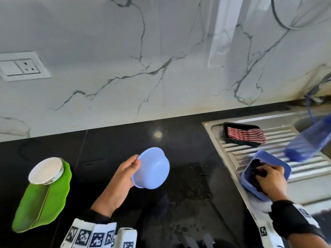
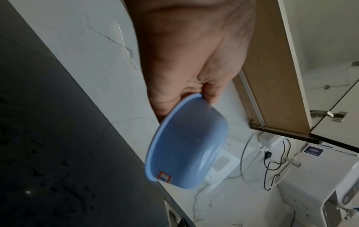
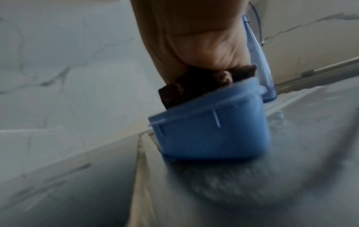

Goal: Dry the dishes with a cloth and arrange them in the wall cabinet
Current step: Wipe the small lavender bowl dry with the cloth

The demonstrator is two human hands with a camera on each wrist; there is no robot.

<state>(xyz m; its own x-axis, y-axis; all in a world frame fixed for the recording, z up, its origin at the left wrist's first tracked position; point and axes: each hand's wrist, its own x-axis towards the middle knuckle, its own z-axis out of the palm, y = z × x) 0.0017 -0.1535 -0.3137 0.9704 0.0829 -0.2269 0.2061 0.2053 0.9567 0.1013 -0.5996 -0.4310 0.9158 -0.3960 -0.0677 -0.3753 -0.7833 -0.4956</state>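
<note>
The left hand [image 1: 123, 178] grips a small round bowl [image 1: 152, 168] of smooth, pale blue plastic by its rim, thumb on the outside and fingers tucked inside, holding it tilted above the glossy black stone worktop [image 1: 107, 144], near its middle. The left wrist view shows a small red-edged sticker on the bowl's inside wall.

To the right, the right hand [image 1: 268, 178] is clenched around a dark, nubbly cloth [image 1: 258, 169] and reaches into a rectangular blue plastic tub [image 1: 250, 183] with rounded corners and thin ribs down its outer wall. The tub sits tilted on the ridged steel draining board [image 1: 304, 167], and the cloth is inside it under the fingers. Just beyond it lies a translucent blue bottle [image 1: 308, 144], blurred. At the far end of the board, a shallow black tray [image 1: 234, 140] holds a folded red-and-white striped cloth [image 1: 245, 135].

On the left of the worktop lies a green leaf-shaped plate [image 1: 41, 204] with a raised midrib; a white round dish [image 1: 45, 170] with a patterned side rests on its far end. Behind everything rises a white marble wall [image 1: 125, 51] with grey veins, carrying a white socket [image 1: 21, 66] at the left.
</note>
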